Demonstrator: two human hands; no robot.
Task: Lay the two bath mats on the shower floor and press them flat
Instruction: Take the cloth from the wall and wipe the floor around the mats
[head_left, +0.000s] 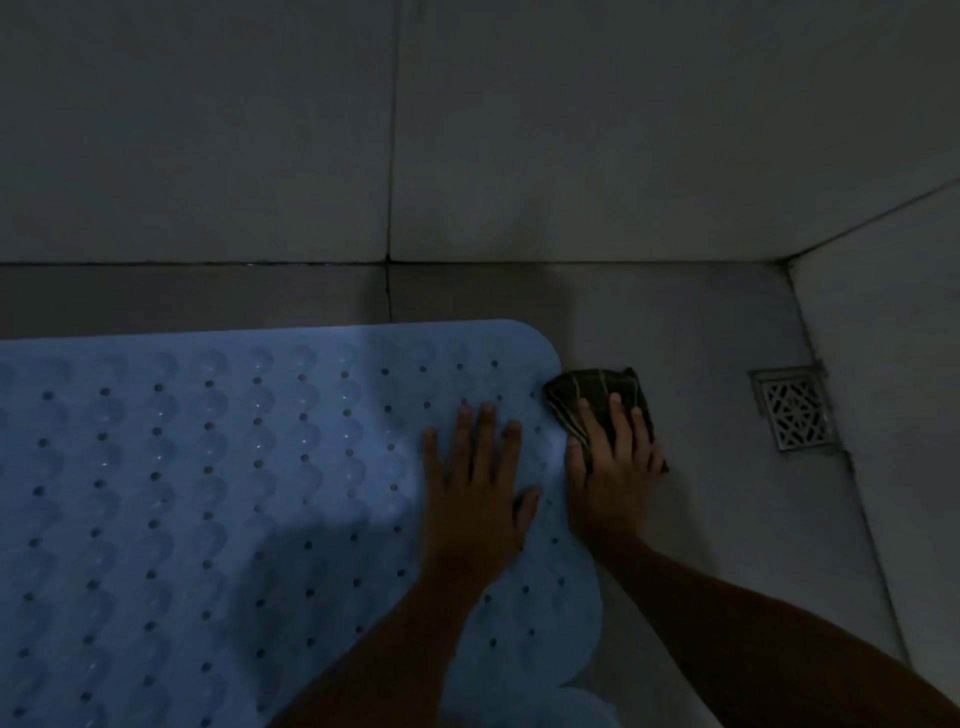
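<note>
Both hands are down flat in my head view. Left hand (480, 467) lies with fingers spread, palm pressing the blue bath mat (208, 493) near its far right corner. Right hand (613, 457) rests with straight fingers on a dark folded cloth (592, 392) just beside the mat's edge, on the shower floor (701, 338). I see only one mat clearly; its left and near sides are cut off, and a pale rounded shape at the bottom edge is too dim to identify. Near the right wall sits a metal drain grate (792, 408).
</note>
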